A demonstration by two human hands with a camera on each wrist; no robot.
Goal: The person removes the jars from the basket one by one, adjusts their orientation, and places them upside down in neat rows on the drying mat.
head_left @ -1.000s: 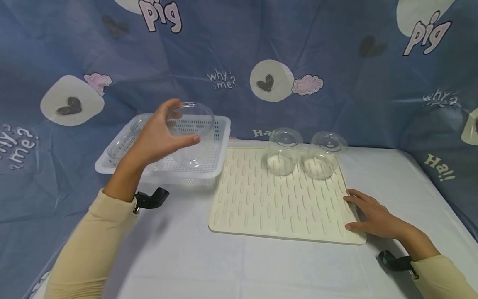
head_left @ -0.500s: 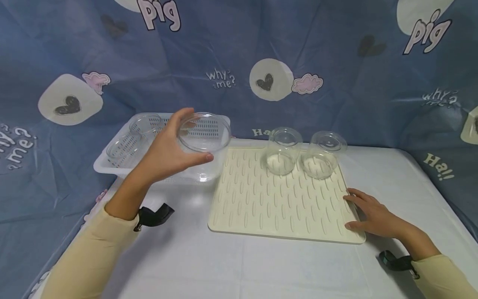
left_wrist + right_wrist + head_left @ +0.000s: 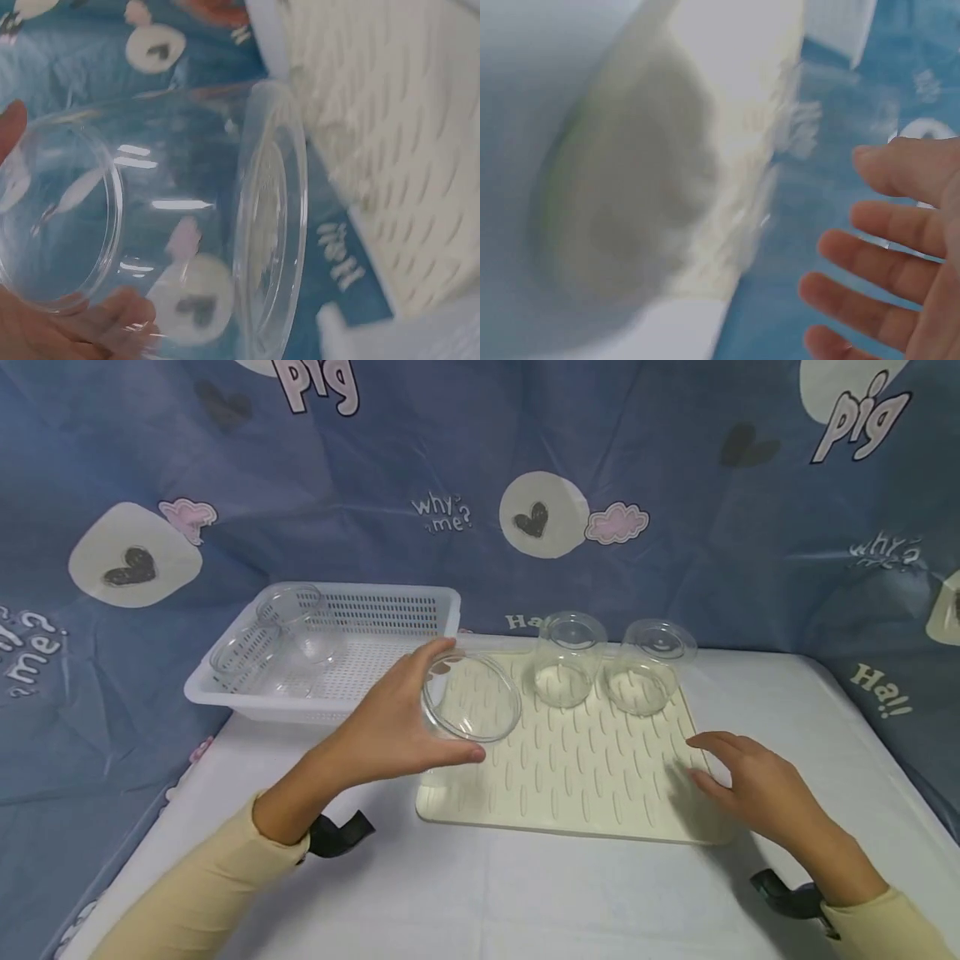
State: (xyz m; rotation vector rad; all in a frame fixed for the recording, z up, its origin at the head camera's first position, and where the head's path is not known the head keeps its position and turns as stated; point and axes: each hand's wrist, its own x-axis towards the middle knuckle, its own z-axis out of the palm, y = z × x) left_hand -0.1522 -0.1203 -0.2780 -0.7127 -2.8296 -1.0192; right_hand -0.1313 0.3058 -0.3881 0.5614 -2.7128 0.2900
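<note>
My left hand [image 3: 397, 718] grips a clear plastic cup [image 3: 478, 700], thumb on the near side and fingers behind it. The cup is tilted, its wide round end facing up over the left part of a cream ridged mat [image 3: 570, 785]. In the left wrist view, fingertips [image 3: 127, 311] show through the transparent wall of the cup [image 3: 184, 180]. Two similar clear cups, one at left [image 3: 564, 664] and one at right [image 3: 647, 672], stand side by side at the mat's back edge. My right hand [image 3: 765, 785] hovers over the mat's right edge, fingers spread and holding nothing.
A white slotted basket [image 3: 405, 647] stands at the back left, with clear cups [image 3: 300, 627] in its left half. White cloth [image 3: 547, 893] covers the table. A blue patterned curtain [image 3: 637, 435] hangs behind it.
My left hand has carried the cup from over the basket rightward and nearer, to above the mat, tilting it. My right hand has lifted from the mat's right edge.
</note>
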